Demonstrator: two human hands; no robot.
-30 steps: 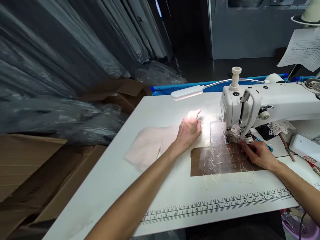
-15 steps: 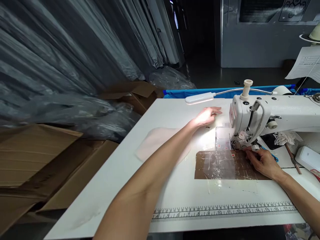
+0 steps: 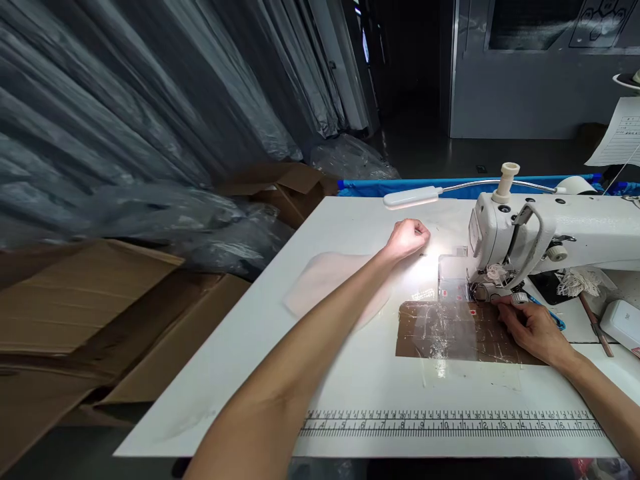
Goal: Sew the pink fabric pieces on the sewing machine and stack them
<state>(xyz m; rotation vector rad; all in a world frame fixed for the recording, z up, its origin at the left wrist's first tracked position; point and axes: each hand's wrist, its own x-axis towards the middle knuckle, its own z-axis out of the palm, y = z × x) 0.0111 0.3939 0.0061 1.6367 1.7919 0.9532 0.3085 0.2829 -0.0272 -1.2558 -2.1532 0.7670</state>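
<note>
Under the lamp, left of the white sewing machine (image 3: 575,230), is my left hand (image 3: 409,238). Its fingers are curled together; what they hold, if anything, is too small to name. A pale pink fabric piece (image 3: 325,283) lies flat on the table, partly under my left forearm. My right hand (image 3: 533,327) is beside the needle area, thumb and fingertips together at the right part of the brown plate (image 3: 425,333), which has clear film over it. Whether its fingertips pinch something is hidden near the presser foot.
A lamp (image 3: 413,198) on a bendy neck hangs over the white table (image 3: 240,373). A printed ruler (image 3: 450,424) runs along the front edge. Blue-handled tool, lace and a white box (image 3: 623,323) are at right. Cardboard boxes (image 3: 100,293) stand at left.
My left hand has closed from spread fingers and drawn back slightly from the machine. My right hand stays near the needle. The whole view has shifted a little.
</note>
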